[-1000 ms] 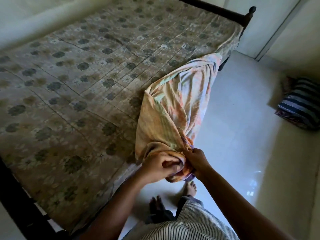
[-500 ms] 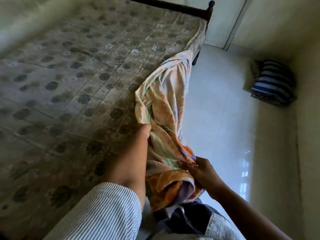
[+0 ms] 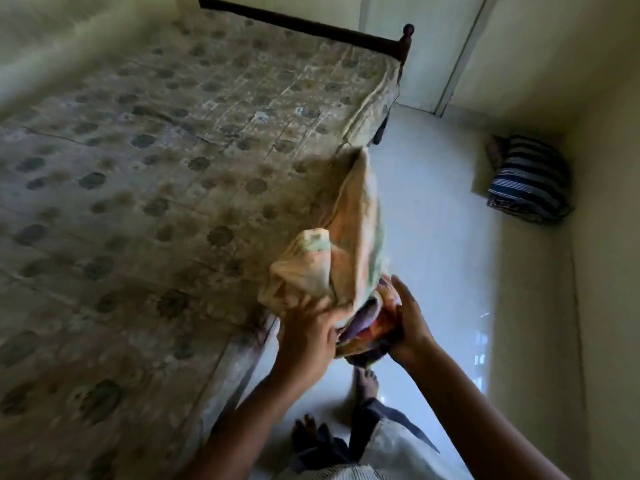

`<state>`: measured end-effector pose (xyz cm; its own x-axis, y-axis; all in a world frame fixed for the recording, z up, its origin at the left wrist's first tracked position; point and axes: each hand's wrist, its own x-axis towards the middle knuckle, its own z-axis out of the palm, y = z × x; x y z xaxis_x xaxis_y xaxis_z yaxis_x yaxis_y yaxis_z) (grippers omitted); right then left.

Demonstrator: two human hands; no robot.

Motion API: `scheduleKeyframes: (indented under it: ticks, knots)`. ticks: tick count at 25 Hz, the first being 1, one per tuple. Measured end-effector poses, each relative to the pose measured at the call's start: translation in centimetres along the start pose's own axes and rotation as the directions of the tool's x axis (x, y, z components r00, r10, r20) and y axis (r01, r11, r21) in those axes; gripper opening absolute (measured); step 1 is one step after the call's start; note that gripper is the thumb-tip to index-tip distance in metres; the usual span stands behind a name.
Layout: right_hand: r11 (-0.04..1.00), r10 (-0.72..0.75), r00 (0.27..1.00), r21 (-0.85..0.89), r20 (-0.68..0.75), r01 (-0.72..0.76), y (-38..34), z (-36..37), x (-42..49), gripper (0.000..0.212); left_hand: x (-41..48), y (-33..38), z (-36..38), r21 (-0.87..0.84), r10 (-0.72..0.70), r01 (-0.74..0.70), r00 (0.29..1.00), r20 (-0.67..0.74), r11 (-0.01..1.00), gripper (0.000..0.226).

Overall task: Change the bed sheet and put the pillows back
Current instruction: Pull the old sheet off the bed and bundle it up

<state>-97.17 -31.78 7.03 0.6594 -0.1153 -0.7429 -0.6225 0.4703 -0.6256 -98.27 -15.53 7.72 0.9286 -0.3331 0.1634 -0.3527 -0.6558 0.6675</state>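
Head view looks down on a person standing at the right side of the bed, bunching a peach and orange patterned bed sheet (image 3: 353, 230) between both hands just off the edge of the mattress (image 3: 173, 168). The left hand (image 3: 308, 327) has its fingers curled into the pale folds on the bed side of the bundle. The right hand (image 3: 408, 327) cups the darker orange and purple end from the other side, fingers wrapped under it. The sheet's far tail stretches away to touch the mattress edge near the far corner of the dark bed frame (image 3: 311, 27). The mattress lies bare, showing its flowered ticking. A striped pillow (image 3: 526, 181) sits on the floor (image 3: 433, 237) against the wall (image 3: 606, 271), well apart from the bed. The step in hand looks like gathering up the stripped sheet. The next move likely calls for drawing in that last tail so nothing drags, then setting the bundle aside before a fresh sheet is spread
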Motion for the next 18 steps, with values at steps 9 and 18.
scheduleKeyframes:
  ticks: [9, 18]
  knots:
    - [0.584, -0.189, 0.890, -0.681, 0.415, 0.441, -0.2, 4.0, -0.4, 0.045, -6.2, 1.4, -3.2, -0.026, -0.147, 0.145, 0.976, -0.159, 0.989, 0.044]
    - [0.010, 0.628, 0.125, -0.168, 0.768, 0.986, 1.0, 11.0, -7.6, 0.033, -18.9, 5.5, -5.9, -0.281, -0.794, 0.749, 0.601, -0.092, 0.600, 0.097]
